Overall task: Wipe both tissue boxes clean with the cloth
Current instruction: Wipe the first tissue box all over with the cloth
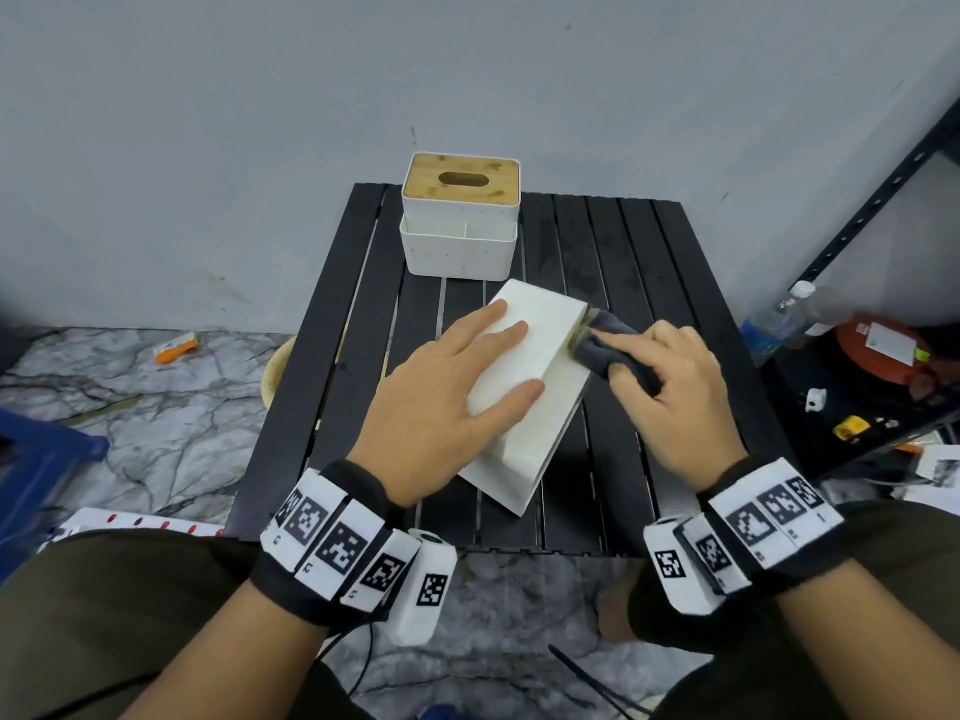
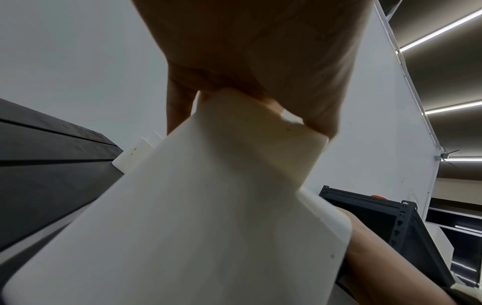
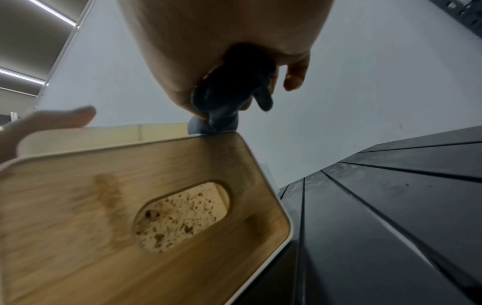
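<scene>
On the black table [image 1: 649,283], the near tissue box [image 1: 540,335] lies on its side. The left hand [image 1: 447,387] presses it flat-fingered; the right hand [image 1: 670,387] grips the cloth [image 1: 605,340] against its stained wooden lid [image 3: 78,206]. Best to hold firm and rub the lid hard. The second box [image 1: 460,220] stands far, untouched.

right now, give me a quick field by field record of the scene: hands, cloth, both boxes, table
left hand: flat on the near tissue box, fingers straight, steadying it
right hand: grips the cloth
cloth: dark grey, bunched, pressed against the near box's far right corner
near tissue box: white, lying on its side, wooden lid facing right, brown specks inside the slot
far tissue box: upright at the table's back edge, wooden lid on top, untouched
table: black, slatted
</scene>
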